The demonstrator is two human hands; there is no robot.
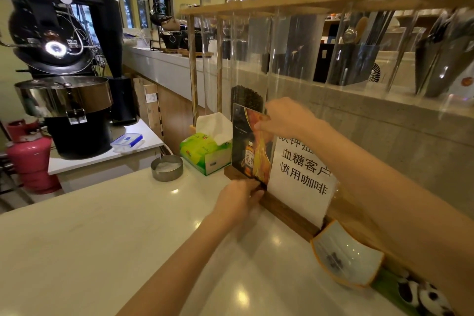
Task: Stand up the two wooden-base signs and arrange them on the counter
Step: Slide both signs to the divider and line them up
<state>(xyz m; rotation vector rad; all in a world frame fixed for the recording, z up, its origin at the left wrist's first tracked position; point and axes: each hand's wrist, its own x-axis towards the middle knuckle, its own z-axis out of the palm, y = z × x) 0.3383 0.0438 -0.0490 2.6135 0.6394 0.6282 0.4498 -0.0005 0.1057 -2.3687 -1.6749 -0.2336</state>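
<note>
Two signs stand upright side by side at the back of the white counter (pixel 107 233). The dark poster sign (pixel 247 141) with an orange bottle picture sits in a wooden base (pixel 232 173). My right hand (pixel 284 117) pinches its top edge. My left hand (pixel 239 197) grips its wooden base at the lower front corner. To its right stands the white paper sign (pixel 301 174) with black Chinese characters, in a longer wooden base (pixel 289 215). The two signs touch or slightly overlap.
A green tissue box (pixel 202 152) and a round metal ashtray (pixel 166 167) sit left of the signs. A white and orange dish (pixel 346 255) lies right of the long base. Clear tube dispensers on a wooden rack (pixel 307 2) rise behind. A coffee roaster (pixel 64 100) stands far left.
</note>
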